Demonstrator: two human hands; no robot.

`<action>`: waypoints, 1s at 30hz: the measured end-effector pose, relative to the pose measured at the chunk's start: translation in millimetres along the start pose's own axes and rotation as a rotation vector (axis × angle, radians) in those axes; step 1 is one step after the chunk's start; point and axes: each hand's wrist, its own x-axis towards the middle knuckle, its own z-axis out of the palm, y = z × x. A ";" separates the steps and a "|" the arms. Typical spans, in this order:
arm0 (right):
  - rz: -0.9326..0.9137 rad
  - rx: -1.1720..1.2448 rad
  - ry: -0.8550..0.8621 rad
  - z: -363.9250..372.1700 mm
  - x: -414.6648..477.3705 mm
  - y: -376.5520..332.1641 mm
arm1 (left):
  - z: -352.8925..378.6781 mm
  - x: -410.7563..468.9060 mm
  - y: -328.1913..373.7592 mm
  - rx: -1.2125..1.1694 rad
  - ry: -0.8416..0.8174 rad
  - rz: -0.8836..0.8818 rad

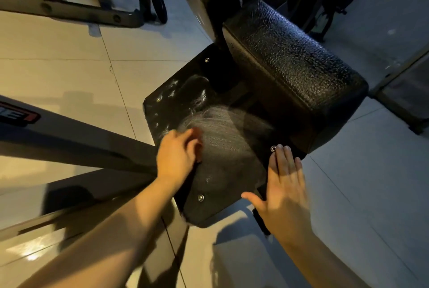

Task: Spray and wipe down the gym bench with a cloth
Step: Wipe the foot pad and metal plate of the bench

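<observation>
Left hand (178, 152) grips a blurred grey cloth (218, 123) on a black padded vinyl bench (232, 169); right hand (285, 183) lies flat alongside. Probably soft and slick; brace its edge.

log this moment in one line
phase: wipe | left hand: grips blurred cloth on pad | right hand: flat on pad edge | pad: streaked

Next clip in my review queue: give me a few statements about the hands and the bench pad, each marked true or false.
1. The right hand lies flat, fingers straight, on the edge of the black pad. True.
2. The left hand holds a spray bottle. False: it grips what looks like a motion-blurred grey cloth; no bottle shows.
3. White streaks mark the pad. True.
4. The floor is carpeted. False: it is tiled.
</observation>
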 end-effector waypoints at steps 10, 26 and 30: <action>-0.021 -0.045 0.009 -0.7 2.0 1.1 | 7.8 -45.8 58.3 -0.074 -0.188 0.494; -0.035 -0.101 -0.007 2.3 2.4 2.2 | 2.3 -48.1 13.3 0.005 -0.158 0.361; -0.055 -0.077 0.044 6.1 -1.3 3.1 | -9.6 -30.1 -35.8 0.086 -0.051 -0.196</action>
